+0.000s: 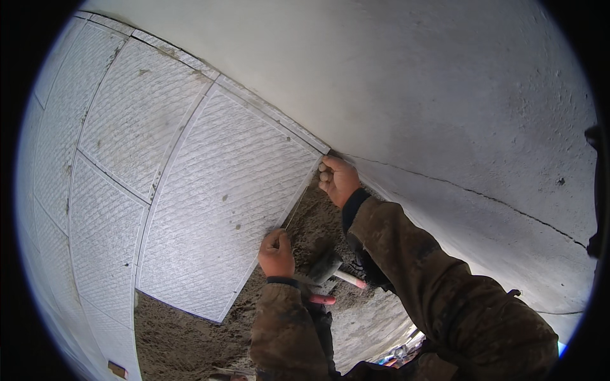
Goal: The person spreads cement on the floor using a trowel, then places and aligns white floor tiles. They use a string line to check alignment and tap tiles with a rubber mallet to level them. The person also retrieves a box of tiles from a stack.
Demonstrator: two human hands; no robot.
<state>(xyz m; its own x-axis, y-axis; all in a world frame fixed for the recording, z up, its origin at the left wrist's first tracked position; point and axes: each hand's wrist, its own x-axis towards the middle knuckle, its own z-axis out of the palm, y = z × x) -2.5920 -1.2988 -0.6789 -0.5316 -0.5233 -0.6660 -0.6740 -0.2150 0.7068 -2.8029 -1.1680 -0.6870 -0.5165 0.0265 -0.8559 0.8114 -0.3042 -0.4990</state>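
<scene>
Two points of what seems a thin string are being pinched by the left hand and right hand, with the tile lying just left of them, and a crooked line could be being shown if slack is being left.

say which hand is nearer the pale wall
Right. The right hand is at the corner of the large tile, close beside the pale wall; the left hand is farther from the wall, along the same tile edge.
</scene>
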